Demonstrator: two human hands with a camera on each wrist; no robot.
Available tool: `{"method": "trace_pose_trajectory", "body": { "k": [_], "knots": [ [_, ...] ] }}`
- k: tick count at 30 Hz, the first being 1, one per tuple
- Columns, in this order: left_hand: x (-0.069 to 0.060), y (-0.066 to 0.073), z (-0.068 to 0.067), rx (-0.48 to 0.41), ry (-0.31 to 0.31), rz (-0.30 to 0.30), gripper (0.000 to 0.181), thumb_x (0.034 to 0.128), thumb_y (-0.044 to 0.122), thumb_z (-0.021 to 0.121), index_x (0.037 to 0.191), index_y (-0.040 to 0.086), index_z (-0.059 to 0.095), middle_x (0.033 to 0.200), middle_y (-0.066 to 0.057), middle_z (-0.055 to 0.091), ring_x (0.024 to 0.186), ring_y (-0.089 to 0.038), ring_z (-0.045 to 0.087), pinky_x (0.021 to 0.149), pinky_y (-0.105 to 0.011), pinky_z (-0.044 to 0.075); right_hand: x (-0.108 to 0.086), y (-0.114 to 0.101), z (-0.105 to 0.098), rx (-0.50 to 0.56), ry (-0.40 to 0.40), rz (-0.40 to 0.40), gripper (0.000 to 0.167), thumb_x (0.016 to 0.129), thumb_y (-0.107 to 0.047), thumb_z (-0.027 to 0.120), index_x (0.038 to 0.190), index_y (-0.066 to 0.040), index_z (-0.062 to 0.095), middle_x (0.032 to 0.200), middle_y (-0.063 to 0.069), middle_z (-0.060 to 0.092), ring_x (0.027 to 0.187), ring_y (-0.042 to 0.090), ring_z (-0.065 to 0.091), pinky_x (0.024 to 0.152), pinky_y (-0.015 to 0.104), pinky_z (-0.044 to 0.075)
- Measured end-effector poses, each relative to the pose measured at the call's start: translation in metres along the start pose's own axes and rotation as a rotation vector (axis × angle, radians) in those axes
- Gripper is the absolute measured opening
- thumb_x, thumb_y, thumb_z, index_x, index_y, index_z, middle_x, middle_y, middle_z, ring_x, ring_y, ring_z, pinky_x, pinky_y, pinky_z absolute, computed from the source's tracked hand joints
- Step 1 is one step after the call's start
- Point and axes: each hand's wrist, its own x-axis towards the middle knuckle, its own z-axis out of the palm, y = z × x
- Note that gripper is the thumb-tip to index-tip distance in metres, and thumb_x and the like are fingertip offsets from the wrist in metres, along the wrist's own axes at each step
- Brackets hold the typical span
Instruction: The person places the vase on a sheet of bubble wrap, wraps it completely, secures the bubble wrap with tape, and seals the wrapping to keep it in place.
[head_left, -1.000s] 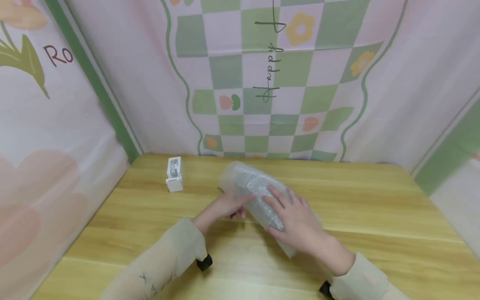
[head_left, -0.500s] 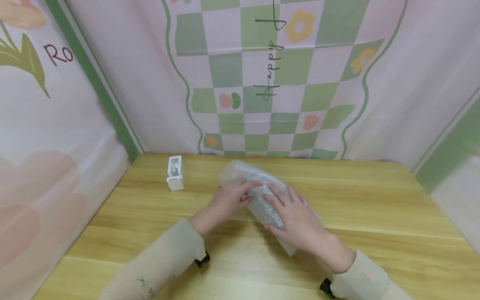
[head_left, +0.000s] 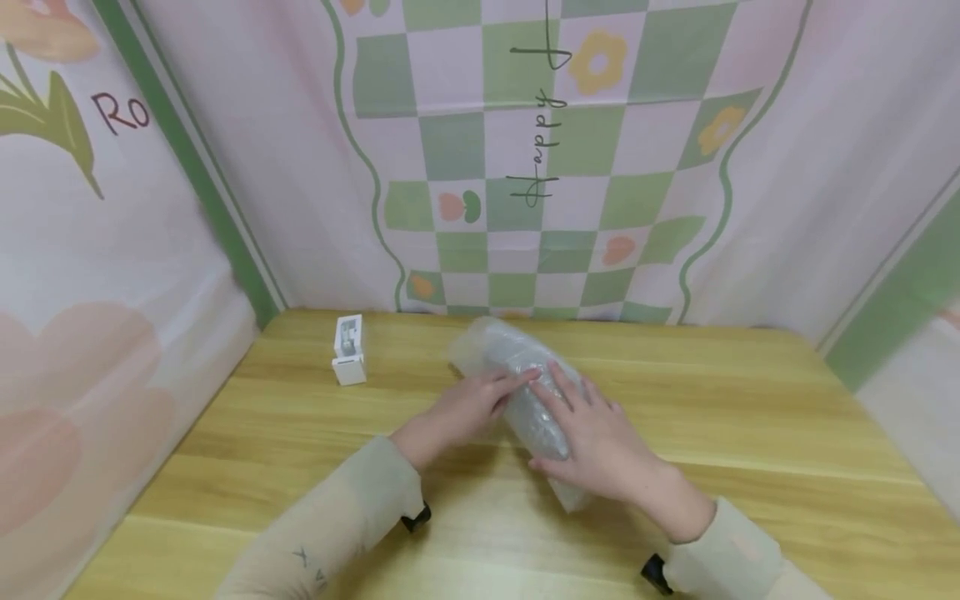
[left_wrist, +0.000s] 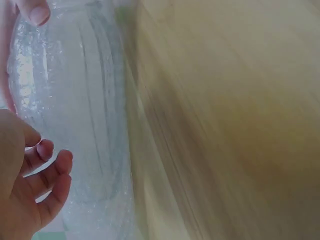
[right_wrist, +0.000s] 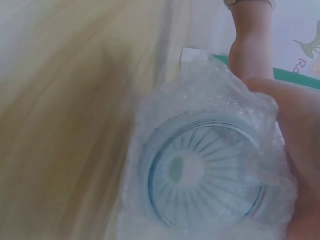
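Observation:
A clear ribbed glass vessel, round at its end, lies wrapped in bubble wrap (head_left: 536,421) on the table. Its ringed end (right_wrist: 205,172) shows through the plastic in the right wrist view, though its exact kind is blurred. My right hand (head_left: 600,437) holds the bundle from the right, fingers spread over the top and thumb on the near side. From the left, my left hand (head_left: 468,408) reaches onto the wrap, its forefinger straight and pressing beside the right fingertips. The left wrist view shows its other fingers (left_wrist: 52,185) loosely bent beside the wrap, with nothing visible between them.
A small white holder with a clear piece in it, resembling a tape dispenser (head_left: 348,350), stands at the table's back left. Patterned curtains (head_left: 517,167) rise behind the wooden table (head_left: 712,400) and along its sides.
My left hand has moved up and right along the wrap, its forefinger now close to the right fingertips. The bundle has shifted slightly right at its far end; my right hand keeps its hold.

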Motion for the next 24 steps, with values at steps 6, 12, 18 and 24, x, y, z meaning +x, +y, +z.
{"method": "trace_pose_trajectory", "body": {
  "k": [6,12,18,24],
  "knots": [
    [0.006,-0.003,0.000,-0.025,-0.045,-0.040,0.060,0.1047,0.008,0.056,0.159,0.026,0.040,0.113,-0.010,0.067,0.072,-0.015,0.059,0.065,-0.024,0.053,0.001,-0.010,-0.006,-0.065,-0.059,0.007,0.102,0.083,-0.066,0.073,0.162,-0.015,0.032,0.164,0.028,0.019,0.124,0.068,0.044,0.079,0.070,0.055],
    [0.009,-0.015,0.000,-0.007,-0.076,-0.023,0.071,0.1011,0.001,0.057,0.160,0.034,0.035,0.089,-0.002,0.059,0.062,-0.011,0.044,0.058,-0.022,0.044,-0.002,-0.009,-0.012,-0.008,-0.082,-0.023,0.095,0.087,-0.069,0.067,0.159,-0.015,0.038,0.165,0.025,0.019,0.124,0.070,0.041,0.071,0.060,0.060],
    [-0.001,-0.022,0.002,0.057,-0.040,0.034,0.075,0.0964,-0.001,0.062,0.161,0.028,0.035,0.104,-0.008,0.065,0.061,-0.012,0.047,0.055,-0.021,0.044,-0.011,0.006,-0.022,0.189,-0.166,-0.030,0.087,0.092,-0.072,0.056,0.159,-0.019,0.039,0.166,0.019,0.021,0.130,0.062,0.043,0.082,0.066,0.055],
    [-0.012,-0.029,-0.020,0.061,-0.007,-0.099,0.072,0.1006,0.022,0.067,0.163,0.025,0.030,0.146,-0.015,0.053,0.124,-0.034,0.056,0.101,-0.056,0.049,-0.010,0.039,-0.037,0.329,-0.117,-0.083,0.078,0.098,-0.051,0.064,0.161,-0.015,0.036,0.166,0.022,0.019,0.140,0.051,0.038,0.104,0.070,0.039]
  ]
}}
